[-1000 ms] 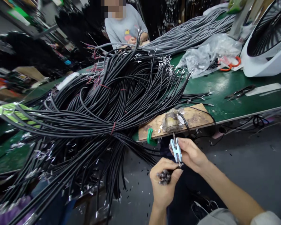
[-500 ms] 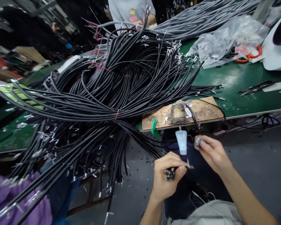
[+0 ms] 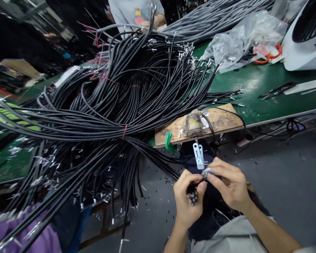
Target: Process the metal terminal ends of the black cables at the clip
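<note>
My left hand (image 3: 185,196) is closed around a bunch of black cables, whose cut ends (image 3: 192,197) show between the fingers. My right hand (image 3: 231,182) pinches the stripped tip of one cable (image 3: 204,173) at the left fingertips; grey covering shows on its fingertips. Just beyond both hands, a light blue clip (image 3: 198,156) hangs from the shaft of a small, grimy motor (image 3: 193,123). The motor sits on a wooden board (image 3: 223,116) at the table edge, with a green clamp (image 3: 169,142) beside it.
A large heap of black cables (image 3: 137,95) covers the green table (image 3: 252,84), many hanging over its edge. Orange-handled scissors (image 3: 268,58), a plastic bag (image 3: 231,45), pliers-like cutters (image 3: 277,90) and a white fan (image 3: 300,38) lie to the right. Across the table is a person (image 3: 134,15).
My right hand has moved left and down to meet my left hand at the cable tip. The blue clip has turned to show its other face. The whole view has shifted slightly.
</note>
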`<state>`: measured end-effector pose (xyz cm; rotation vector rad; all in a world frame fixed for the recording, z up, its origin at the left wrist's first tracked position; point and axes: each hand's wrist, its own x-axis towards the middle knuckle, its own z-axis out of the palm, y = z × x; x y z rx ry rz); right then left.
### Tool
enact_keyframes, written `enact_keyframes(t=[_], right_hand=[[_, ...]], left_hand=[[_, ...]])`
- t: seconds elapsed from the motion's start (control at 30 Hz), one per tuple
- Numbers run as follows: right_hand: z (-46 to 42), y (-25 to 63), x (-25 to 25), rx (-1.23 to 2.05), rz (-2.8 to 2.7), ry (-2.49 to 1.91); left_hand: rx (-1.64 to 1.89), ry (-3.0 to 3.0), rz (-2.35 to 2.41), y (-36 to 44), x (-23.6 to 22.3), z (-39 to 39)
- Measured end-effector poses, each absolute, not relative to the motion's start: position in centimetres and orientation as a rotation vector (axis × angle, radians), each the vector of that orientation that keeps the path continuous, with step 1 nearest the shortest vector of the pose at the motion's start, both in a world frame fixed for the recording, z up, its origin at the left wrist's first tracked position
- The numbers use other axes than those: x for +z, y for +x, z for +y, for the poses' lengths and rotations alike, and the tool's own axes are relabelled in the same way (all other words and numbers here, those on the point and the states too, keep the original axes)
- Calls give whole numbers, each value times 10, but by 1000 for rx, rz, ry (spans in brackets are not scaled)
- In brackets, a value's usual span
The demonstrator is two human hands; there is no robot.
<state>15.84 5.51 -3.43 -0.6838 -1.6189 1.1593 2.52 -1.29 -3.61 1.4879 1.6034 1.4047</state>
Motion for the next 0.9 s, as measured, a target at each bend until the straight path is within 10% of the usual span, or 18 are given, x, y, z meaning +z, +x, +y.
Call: enact_keyframes(t=[0.43,0.73,0.9], right_hand=[[50,149,-36,779,-1660,-839],[46,132,-51,2089,-667,-626],[53,145,-49,2003,-871,-584]], left_hand=[[1296,1574,1779,35,-39,-13],[1291,1393,1673,28,-33,-10],[1216,1377,1536,20,-26,-10]])
